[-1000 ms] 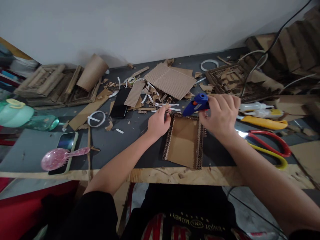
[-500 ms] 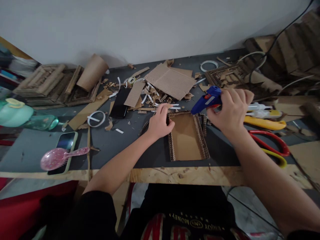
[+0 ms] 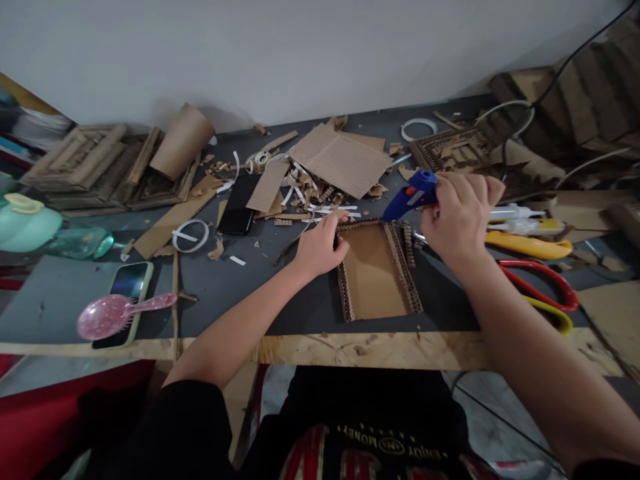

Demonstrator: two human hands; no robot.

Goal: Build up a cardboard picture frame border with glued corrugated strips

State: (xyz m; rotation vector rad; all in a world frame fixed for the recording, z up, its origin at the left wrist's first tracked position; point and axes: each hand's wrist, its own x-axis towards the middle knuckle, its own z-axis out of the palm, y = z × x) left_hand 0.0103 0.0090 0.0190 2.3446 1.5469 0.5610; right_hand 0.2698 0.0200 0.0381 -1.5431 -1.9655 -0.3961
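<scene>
Dark table (image 3: 240,293) with a plywood front edge, plain wall behind, cardboard scraps (image 3: 320,180) everywhere. My right hand (image 3: 460,217) is closed around the blue glue gun (image 3: 413,192), nozzle pointing left and down at the cardboard tray (image 3: 377,270). My left hand (image 3: 317,247) pinches the tray's left wall. The tray's long axis runs away from me, just inside the front edge. Bare table left of it; scissors (image 3: 540,290) crowd the right.

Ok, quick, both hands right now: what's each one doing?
Left hand: fingers curled on the top left corner of the cardboard frame, gripping its edge.
Right hand: closed around the blue glue gun, nozzle above the frame.
</scene>
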